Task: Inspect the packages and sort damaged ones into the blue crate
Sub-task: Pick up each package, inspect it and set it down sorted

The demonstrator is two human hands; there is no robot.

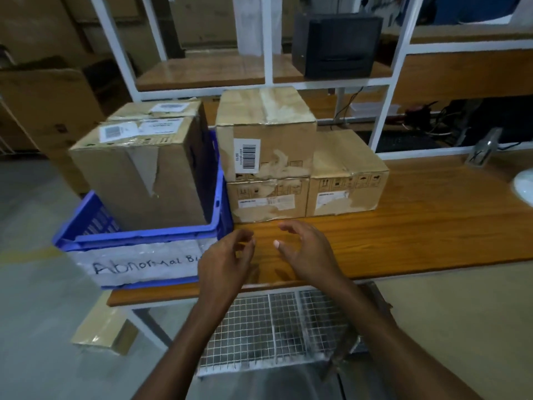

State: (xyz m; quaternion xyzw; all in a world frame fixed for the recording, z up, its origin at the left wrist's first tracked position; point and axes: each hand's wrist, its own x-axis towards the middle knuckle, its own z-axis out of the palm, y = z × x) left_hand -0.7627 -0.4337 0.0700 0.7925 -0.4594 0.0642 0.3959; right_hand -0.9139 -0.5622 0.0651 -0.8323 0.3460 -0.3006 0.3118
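A blue crate (138,236) with a white label reading "Abnormal B..." stands at the table's left end. Inside it sits a torn cardboard box (138,174), and a second box (161,109) shows behind that one. To the crate's right, on the wooden table (418,226), two boxes lie side by side: a left bottom box (266,199) and a right box (346,180). A top box (265,134) with a barcode label and peeled tape rests on the left one. My left hand (225,261) and my right hand (305,249) hover empty above the table's front, fingers apart, just short of the boxes.
A white metal shelf frame (268,39) rises behind the boxes, with a black device (337,44) on its shelf. Cables and a keyboard lie at the back right. A wire mesh rack (274,330) sits under the table's front edge. A flat carton (101,333) lies on the floor.
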